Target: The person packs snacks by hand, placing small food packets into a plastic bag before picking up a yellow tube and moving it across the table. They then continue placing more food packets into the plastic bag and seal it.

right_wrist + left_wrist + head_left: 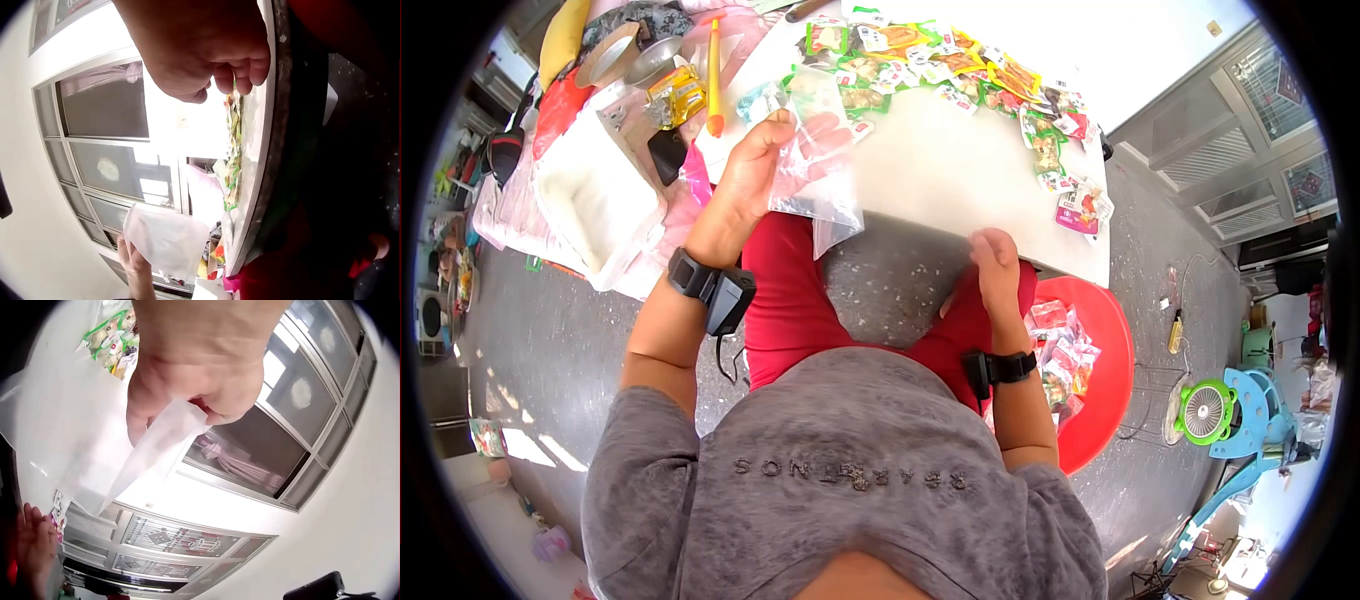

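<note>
Left hand (pixel 758 165) pinches a clear plastic bag (pixel 818 175) over the table's (pixel 960 170) near edge, seemingly for opening; relaxed, empty right hand (pixel 997 270) should join.

At the left of the head view, pink bedding (pixel 495 215) bears a fluffy white cloth (pixel 585 190), with a flat black object (pixel 667 155) at its edge. Beyond these lie a yellow packet (pixel 675 98), a metal bowl (pixel 654 60), something red (pixel 563 112) and a long yellow one (pixel 564 42). Near the packet is an orange stick (pixel 714 75). Opposite, a green fan (pixel 1206 411) stands on the grey floor (pixel 1155 200) beside a blue chair (pixel 1260 400), near panelled doors (pixel 1240 125). The left wrist view shows a gathered pinkish curtain (pixel 244 470) behind glass.
</note>
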### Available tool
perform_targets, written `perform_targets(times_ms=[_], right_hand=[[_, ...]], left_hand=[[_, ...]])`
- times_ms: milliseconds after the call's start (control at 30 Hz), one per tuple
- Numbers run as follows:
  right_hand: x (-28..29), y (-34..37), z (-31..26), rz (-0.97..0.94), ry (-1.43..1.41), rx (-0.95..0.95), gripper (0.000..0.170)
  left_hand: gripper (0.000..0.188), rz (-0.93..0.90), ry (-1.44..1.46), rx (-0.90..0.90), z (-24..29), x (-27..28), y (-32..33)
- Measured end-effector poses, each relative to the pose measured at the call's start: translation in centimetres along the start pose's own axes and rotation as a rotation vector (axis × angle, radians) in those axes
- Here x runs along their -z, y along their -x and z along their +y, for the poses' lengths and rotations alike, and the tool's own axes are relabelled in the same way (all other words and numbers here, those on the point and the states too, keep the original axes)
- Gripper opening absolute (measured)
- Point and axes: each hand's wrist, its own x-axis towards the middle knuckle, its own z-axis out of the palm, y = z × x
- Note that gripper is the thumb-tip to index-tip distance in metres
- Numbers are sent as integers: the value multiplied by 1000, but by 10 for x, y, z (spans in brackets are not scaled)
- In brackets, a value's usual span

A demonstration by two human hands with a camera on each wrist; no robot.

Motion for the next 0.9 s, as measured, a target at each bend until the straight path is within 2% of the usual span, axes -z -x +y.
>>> perform_targets(times_ms=[33, 100, 167, 267, 367, 400, 500, 533, 567, 600, 733, 767, 833, 900], right_hand=[[-14, 2, -18, -25, -173, -198, 23], [-34, 2, -28, -169, -400, -469, 29], [-50, -4, -25, -484, -623, -633, 32], [-69, 12, -47, -603, -760, -603, 36], [-63, 4, -25, -717, -1039, -539, 36], [-59, 6, -34, -639, -1030, -568, 33], [-45, -3, -36, -533, -906, -482, 24], [-43, -9, -26, -394, -923, -456, 15], [-37, -13, -22, -342, -846, -416, 14], [-28, -18, -20, -291, -769, -375, 12], [-8, -36, -16, -123, -405, -249, 11], [-10, -38, -15, -100, -331, -210, 12], [-14, -43, -15, -56, -181, -126, 14], [-22, -48, -10, -49, -148, -102, 15]], left_hand=[[5, -40, 70, 50, -11, -9, -5], [9, -106, 120, 101, -33, -31, -11], [30, -220, 164, 169, -51, -51, -13], [38, -215, 265, 241, -71, -56, -14], [41, -242, 247, 231, -76, -55, -14], [44, -238, 232, 221, -75, -50, -16], [48, -229, 173, 197, -67, -38, -14], [48, -213, 115, 172, -63, -31, -15], [49, -199, 57, 146, -60, -23, -17], [34, -160, 16, 121, -59, -13, -21], [5, 97, -386, 119, -55, 27, -35], [6, 213, -493, 154, -55, 35, -39], [6, 325, -831, 104, -64, 59, -53], [12, 398, -1314, -153, -73, 66, -61]])
